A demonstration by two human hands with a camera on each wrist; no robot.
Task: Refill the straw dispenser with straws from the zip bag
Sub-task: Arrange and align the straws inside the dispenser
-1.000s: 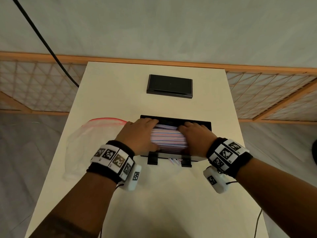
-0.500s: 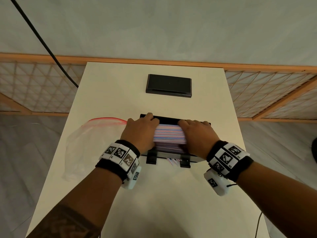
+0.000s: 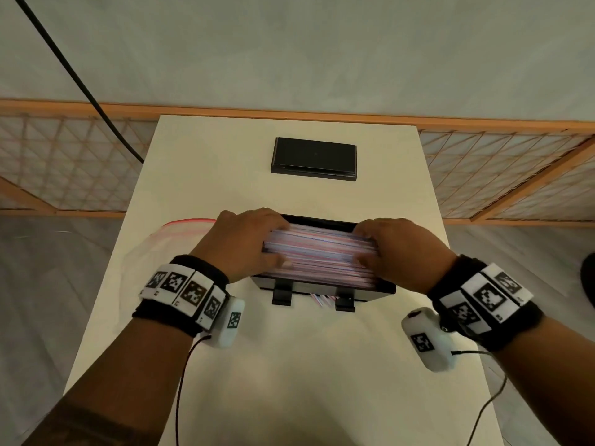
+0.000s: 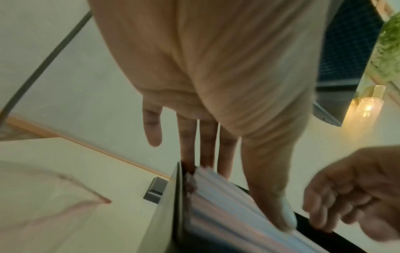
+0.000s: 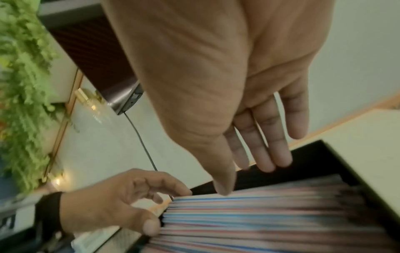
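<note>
The thick bundle of pink, blue and white striped straws (image 3: 318, 255) lies with its long axis running left to right, parallel to the near edge of the pale desk (image 3: 289, 381), and sits in the open top of the black box-shaped straw dispenser (image 3: 380, 289), filling it nearly from wall to wall. The left hand (image 3: 244, 243) caps the bundle's left end and the right hand (image 3: 402, 252) caps its right end, so each is equally close to its own end. Both are curled over the straws, fingers reaching down the far side and thumbs pressing the near side, squeezing the bundle from its two ends. From the right wrist, the right fingers (image 5: 270, 150) hang fairly straight over the dispenser's far wall. A few straw tips show at the slot between the two black feet on the near face. The clear zip bag with a red seal (image 3: 167, 239) lies flat to the left, apart from the dispenser. The flat black rectangular lid (image 3: 314, 159) rests well beyond, on the far side.
</note>
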